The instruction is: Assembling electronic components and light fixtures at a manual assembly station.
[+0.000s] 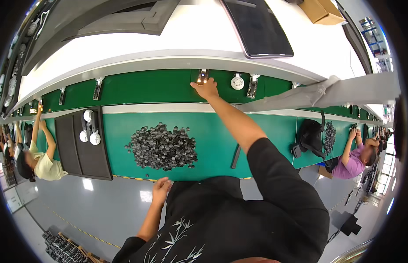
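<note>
On the far green strip, my right hand (pixel 206 89) reaches to a narrow device (pixel 203 75) with small lights glowing on it. The thumb and fingers are spread around its near end; whether they touch it is hard to tell. My left hand (pixel 161 189) hangs by the bench's near edge with its fingers curled. Anything inside that hand is hidden. Just beyond it lies a heap of small black parts (pixel 162 147) on the green bench top (pixel 217 153). A white round part (pixel 237 81) and another narrow device (pixel 252 87) sit to the right of the lit one.
A dark tray (pixel 81 144) at left bears white round parts. A black bar (pixel 236 156) lies under my right arm. Farther right is a black bag (pixel 310 136). A phone-like slab (pixel 259 28) rests on the white shelf, and a grey beam (pixel 318 94) crosses at right. People work at both sides.
</note>
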Action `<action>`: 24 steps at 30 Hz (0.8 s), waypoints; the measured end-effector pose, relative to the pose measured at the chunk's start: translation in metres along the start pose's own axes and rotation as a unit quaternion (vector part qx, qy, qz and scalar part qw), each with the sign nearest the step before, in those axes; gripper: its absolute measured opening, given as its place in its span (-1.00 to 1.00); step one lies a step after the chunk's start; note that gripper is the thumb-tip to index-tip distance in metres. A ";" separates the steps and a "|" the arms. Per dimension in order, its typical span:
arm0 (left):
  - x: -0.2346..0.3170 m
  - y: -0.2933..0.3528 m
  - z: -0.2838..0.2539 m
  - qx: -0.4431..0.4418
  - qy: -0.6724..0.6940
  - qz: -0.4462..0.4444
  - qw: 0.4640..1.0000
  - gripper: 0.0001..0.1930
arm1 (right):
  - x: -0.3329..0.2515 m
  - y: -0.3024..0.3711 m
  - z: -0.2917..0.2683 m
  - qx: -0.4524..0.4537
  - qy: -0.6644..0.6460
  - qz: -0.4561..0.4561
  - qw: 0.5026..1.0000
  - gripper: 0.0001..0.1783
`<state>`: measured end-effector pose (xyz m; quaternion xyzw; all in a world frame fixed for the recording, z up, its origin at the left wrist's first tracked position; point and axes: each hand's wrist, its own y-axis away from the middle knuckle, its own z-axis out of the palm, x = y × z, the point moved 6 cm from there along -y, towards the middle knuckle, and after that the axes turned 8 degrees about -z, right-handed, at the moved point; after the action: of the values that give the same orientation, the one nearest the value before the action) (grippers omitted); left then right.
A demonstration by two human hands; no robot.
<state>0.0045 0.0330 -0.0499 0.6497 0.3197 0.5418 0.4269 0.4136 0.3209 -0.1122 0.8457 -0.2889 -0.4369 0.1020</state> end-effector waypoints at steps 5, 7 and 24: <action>0.006 -0.020 0.002 -0.022 0.003 0.002 1.000 -0.72 | 0.007 -0.040 -0.034 0.094 0.113 0.068 0.987 -0.21; 0.001 -0.023 0.001 -0.041 -0.008 0.025 0.999 -0.72 | 0.012 -0.020 -0.023 -0.058 0.013 0.065 0.996 -0.39; 0.089 -0.027 0.024 -0.147 -0.113 0.154 0.971 -0.71 | 0.033 0.329 0.041 0.014 -0.271 0.008 0.963 -0.58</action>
<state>0.0475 0.1179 -0.0372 0.6779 0.0826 0.5654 0.4625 0.2642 0.0381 -0.0190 0.6949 -0.3188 -0.6444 0.0116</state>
